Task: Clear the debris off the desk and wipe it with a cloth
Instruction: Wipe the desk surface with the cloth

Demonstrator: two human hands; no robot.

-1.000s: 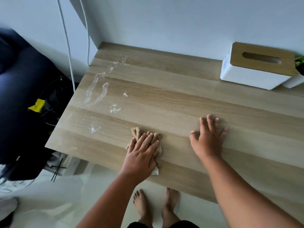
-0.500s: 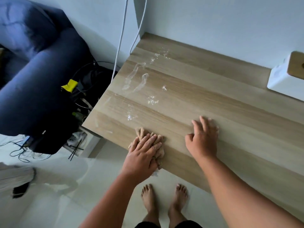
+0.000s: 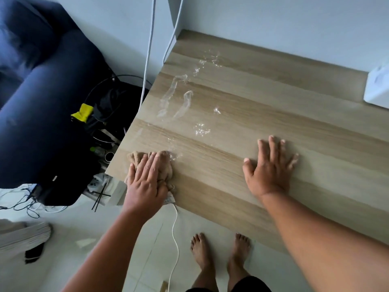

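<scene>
A crumpled beige cloth (image 3: 156,165) is being pressed onto the near left corner of the pale wood-grain desk (image 3: 242,186) by the left hand (image 3: 145,184), its fingers lying straight over the fabric rather than clenched around it. The right hand (image 3: 270,165) is being rested flat on the desk, fingers spread and released, grasping nothing. No loose debris is being shown on the surface, so clearing seems done. Wet streaks and droplets (image 3: 179,100) are being left farther back; wiping is judged unfinished.
</scene>
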